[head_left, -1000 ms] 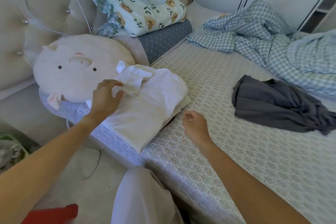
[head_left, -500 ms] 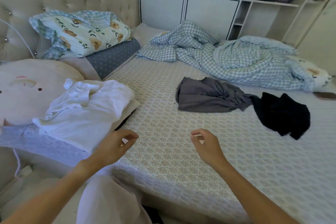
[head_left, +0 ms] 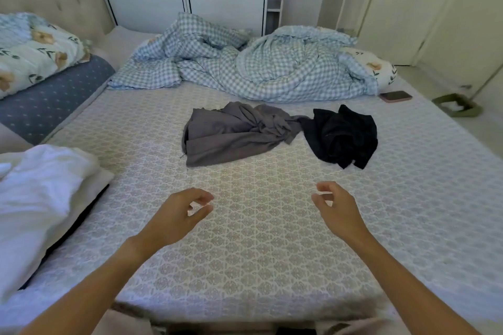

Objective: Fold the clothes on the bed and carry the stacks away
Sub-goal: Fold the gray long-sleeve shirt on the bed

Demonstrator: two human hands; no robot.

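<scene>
1. Left hand (head_left: pixel 177 219) and right hand (head_left: pixel 339 209): fingers loosely curled, grasping nothing, above the bed (head_left: pixel 258 253).
2. Grey garment (head_left: pixel 234 134) lies unfolded at 12 o'clock; black garment (head_left: pixel 343 136) touches it at 1 o'clock.
3. Folded white stack (head_left: pixel 40 198): 9 o'clock.
4. Judged step: reach for the grey garment, then spread it flat.

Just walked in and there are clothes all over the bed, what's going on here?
A person is folding laundry on the bed. Both hands are empty: the left hand and right hand hover over the sheet with loosely curled fingers. A white folded pile sits at the left edge. A crumpled grey garment and a black one lie ahead, not yet folded.
</scene>
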